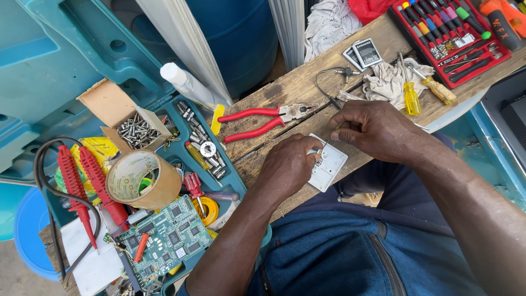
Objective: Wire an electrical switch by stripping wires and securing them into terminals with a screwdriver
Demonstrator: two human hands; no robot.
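Person seated at a rough wooden table, both hands over its near edge. Left hand clamped on a white switch plate, fingers curled over the plate's left side, plate lying flat at the table's near edge and partly jutting past it. Right hand just beyond the plate, fingers pinched together on something small; cannot tell what it is. The two hands are close, almost touching above the plate.

Red-handled pliers lie on the table just left of and beyond the hands, jaws pointing right. Farther right, a yellow-handled screwdriver rests against a crumpled grey rag. At the far right corner, a red tray of screwdriver bits.

Left of the table, an open teal toolbox holds a cardboard box of screws, a roll of brown tape, two red probes with black leads, and a green circuit board at the near end.
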